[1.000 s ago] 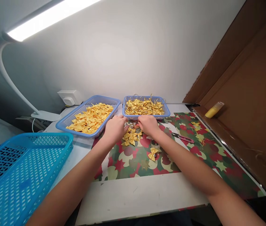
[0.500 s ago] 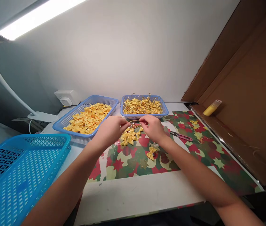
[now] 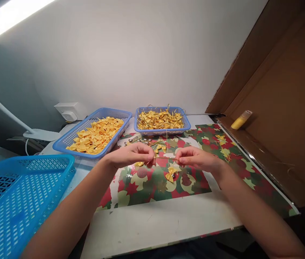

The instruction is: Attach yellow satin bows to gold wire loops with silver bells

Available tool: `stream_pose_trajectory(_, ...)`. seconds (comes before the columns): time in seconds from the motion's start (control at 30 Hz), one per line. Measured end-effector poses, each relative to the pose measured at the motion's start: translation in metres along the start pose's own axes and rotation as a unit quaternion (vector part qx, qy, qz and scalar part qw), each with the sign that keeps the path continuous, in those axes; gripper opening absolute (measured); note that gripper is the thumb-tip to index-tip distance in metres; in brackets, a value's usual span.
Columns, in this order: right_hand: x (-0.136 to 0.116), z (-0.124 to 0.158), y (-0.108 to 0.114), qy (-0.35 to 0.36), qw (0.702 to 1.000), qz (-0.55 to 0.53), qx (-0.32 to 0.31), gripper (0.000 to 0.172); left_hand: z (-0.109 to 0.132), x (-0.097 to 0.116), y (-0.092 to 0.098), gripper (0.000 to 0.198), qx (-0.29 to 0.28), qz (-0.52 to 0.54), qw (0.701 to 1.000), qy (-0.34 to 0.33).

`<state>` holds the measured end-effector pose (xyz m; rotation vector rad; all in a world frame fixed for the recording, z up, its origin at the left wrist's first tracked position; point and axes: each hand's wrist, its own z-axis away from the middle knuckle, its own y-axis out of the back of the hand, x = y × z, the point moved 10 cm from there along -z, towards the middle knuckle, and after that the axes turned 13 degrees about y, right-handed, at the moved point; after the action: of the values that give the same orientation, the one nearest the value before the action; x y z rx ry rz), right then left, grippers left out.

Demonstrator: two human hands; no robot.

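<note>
Between my two hands runs a short stretch of thin gold cord point(image 3: 165, 158). My left hand point(image 3: 136, 155) pinches one end of it, fingers closed. At the other end my right hand point(image 3: 195, 157) pinches it with thumb and forefinger. Just below the cord lies a yellow ribbon bow point(image 3: 171, 175) with a straight gold strand rising from it and a small shiny ball at its side. Behind my hands are more yellow bows point(image 3: 160, 148), partly hidden, and several small silvery bells or balls point(image 3: 144, 140) with gold strands.
A blue basket point(image 3: 60, 146) of yellow bows stands back left. Another blue basket point(image 3: 163, 133) holds bows with gold cords. A bright blue basket point(image 3: 70, 169) is at near left. A yellow-filled bottle point(image 3: 241, 119) rests on the cardboard at right.
Both hands have come nearer and lower, and moved apart, stretching the gold cord between them. The bows and silvery balls behind them show more. The whole view has shifted slightly.
</note>
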<state>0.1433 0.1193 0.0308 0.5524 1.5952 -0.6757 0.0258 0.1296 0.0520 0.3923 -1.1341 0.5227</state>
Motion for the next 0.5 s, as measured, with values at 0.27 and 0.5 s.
stream_pose_trajectory(0.27,0.001,0.002,0.015,0.079,0.982,0.054,0.161,0.03,-0.017,0.0,-0.013,0.028,0.271,-0.092,0.956,-0.059)
stream_pose_trajectory(0.5,0.009,0.002,0.006,0.082,0.972,0.155,0.156,0.033,-0.008,0.01,-0.024,0.032,0.349,-0.208,0.908,-0.098)
